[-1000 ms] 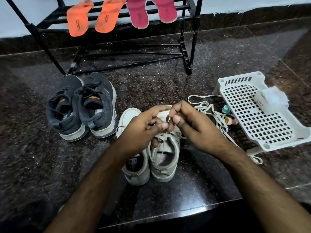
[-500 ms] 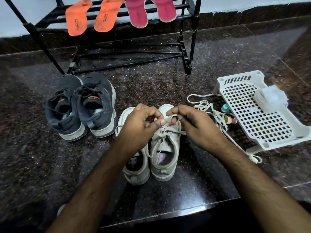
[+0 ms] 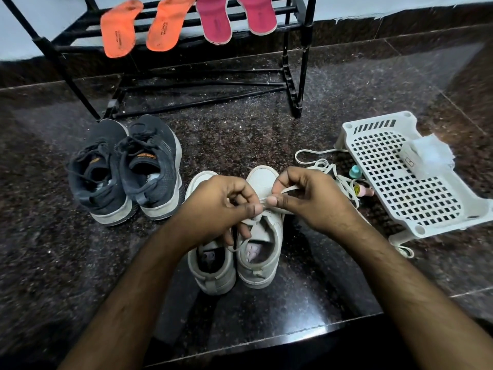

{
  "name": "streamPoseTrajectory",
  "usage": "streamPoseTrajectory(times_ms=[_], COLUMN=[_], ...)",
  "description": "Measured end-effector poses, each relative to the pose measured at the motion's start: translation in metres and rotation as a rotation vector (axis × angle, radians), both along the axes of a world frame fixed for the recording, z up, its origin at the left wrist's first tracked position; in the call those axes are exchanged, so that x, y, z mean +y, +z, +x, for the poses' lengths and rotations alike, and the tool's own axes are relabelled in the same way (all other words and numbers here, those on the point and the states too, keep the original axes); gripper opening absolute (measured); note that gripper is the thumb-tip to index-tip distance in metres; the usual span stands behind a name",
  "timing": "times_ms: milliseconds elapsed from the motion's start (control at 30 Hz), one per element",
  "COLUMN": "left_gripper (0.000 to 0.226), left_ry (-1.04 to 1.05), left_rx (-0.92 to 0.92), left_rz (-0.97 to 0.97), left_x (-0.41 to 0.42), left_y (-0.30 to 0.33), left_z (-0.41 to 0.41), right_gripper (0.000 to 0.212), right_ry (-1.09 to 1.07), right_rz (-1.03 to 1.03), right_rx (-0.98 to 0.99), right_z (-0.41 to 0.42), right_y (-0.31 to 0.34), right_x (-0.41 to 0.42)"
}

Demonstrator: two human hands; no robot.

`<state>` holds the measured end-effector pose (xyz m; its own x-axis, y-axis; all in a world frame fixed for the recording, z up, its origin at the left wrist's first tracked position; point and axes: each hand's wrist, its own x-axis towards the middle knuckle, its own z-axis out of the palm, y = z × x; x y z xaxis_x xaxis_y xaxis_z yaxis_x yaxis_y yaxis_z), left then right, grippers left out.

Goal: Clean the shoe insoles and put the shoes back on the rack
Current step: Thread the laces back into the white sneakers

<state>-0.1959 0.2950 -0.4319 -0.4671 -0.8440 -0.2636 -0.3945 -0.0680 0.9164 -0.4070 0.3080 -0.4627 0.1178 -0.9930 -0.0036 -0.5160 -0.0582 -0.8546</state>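
Two white sneakers stand side by side on the dark floor, the right white sneaker (image 3: 262, 252) laced and the left white sneaker (image 3: 210, 271) beside it. My left hand (image 3: 224, 206) and my right hand (image 3: 312, 198) are both over the right sneaker, each pinching its white lace (image 3: 282, 192) between thumb and fingers. A pair of dark grey sneakers (image 3: 125, 169) sits to the left. Two orange insoles (image 3: 141, 25) and two pink insoles (image 3: 234, 17) lie on the black shoe rack (image 3: 292, 76) at the back.
A white perforated plastic tray (image 3: 405, 177) lies at the right with a white cloth bundle (image 3: 429, 153) on it. A loose white lace (image 3: 330, 172) and two small bottles (image 3: 358, 182) lie beside it. A floor edge runs close in front of me.
My hands have shifted on the right white sneaker's lace: the right hand now draws a strand out to the right while the left hand holds the crossing.
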Motion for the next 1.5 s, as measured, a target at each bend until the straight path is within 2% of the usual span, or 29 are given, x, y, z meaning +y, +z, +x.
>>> streamPoseTrajectory(times_ms=[133, 200, 267, 467, 633, 800, 1067, 1167, 1333, 1500], left_gripper=[0.005, 0.009, 0.012, 0.028, 0.012, 0.008, 0.007, 0.007, 0.020, 0.013], left_ry=[-0.054, -0.069, -0.067, -0.015, -0.045, -0.049, -0.012, -0.018, 0.025, -0.033], left_rx=[-0.066, -0.127, -0.160, -0.162, -0.250, -0.239, -0.198, -0.175, -0.149, -0.173], left_rz=[0.017, -0.011, -0.027, -0.013, -0.083, -0.100, -0.120, -0.123, -0.030, -0.018], left_x=[0.000, 0.000, 0.000, -0.001, -0.001, -0.003, -0.007, -0.006, -0.002, -0.003], left_y=[0.002, 0.002, 0.002, 0.001, 0.000, -0.001, -0.002, -0.002, -0.005, -0.007], left_z=[0.001, 0.001, 0.001, 0.000, 0.001, 0.003, 0.005, 0.005, 0.004, 0.004], right_gripper=[0.015, 0.009, 0.012, 0.006, 0.004, 0.009, 0.019, 0.014, 0.012, 0.016], right_ry=[0.025, 0.031, 0.034, 0.054, 0.155, 0.166, 0.235, 0.231, 0.211, 0.209], right_rz=[-0.038, -0.033, -0.019, -0.099, -0.276, -0.296, -0.386, -0.343, -0.106, -0.040], right_rx=[0.141, 0.142, 0.143, 0.166, 0.212, 0.271, 0.550, 0.483, 0.110, 0.042], right_z=[0.000, 0.001, 0.003, 0.011, 0.013, 0.007, 0.008, 0.008, 0.004, 0.009], right_y=[-0.003, -0.005, -0.004, 0.002, 0.004, 0.000, 0.007, 0.003, -0.001, 0.000], right_x=[0.001, 0.001, 0.002, 0.006, 0.004, 0.002, 0.004, 0.004, 0.000, 0.002])
